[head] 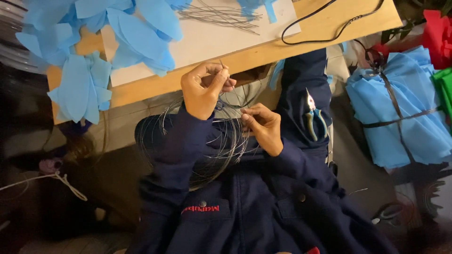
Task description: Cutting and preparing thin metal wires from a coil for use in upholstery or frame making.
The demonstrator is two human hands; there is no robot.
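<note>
A loose coil of thin grey wire (214, 150) lies on my lap, over my dark blue jacket. My left hand (203, 91) is raised above it and pinches a strand of the wire between thumb and fingers; the wire's tip sticks up near the board's edge. My right hand (263, 128) sits lower and to the right, pinching the same wire where it leaves the coil. Blue-handled pliers (313, 120) rest on my right thigh, just right of that hand.
A wooden board (263, 54) in front carries a white sheet (212, 40), several blue cut-out pieces (136, 40), a bunch of straight wire lengths (221, 14) and a black cable (329, 33). A strapped bundle of blue fabric (400, 113) lies right, red (438, 35) and green fabric beyond.
</note>
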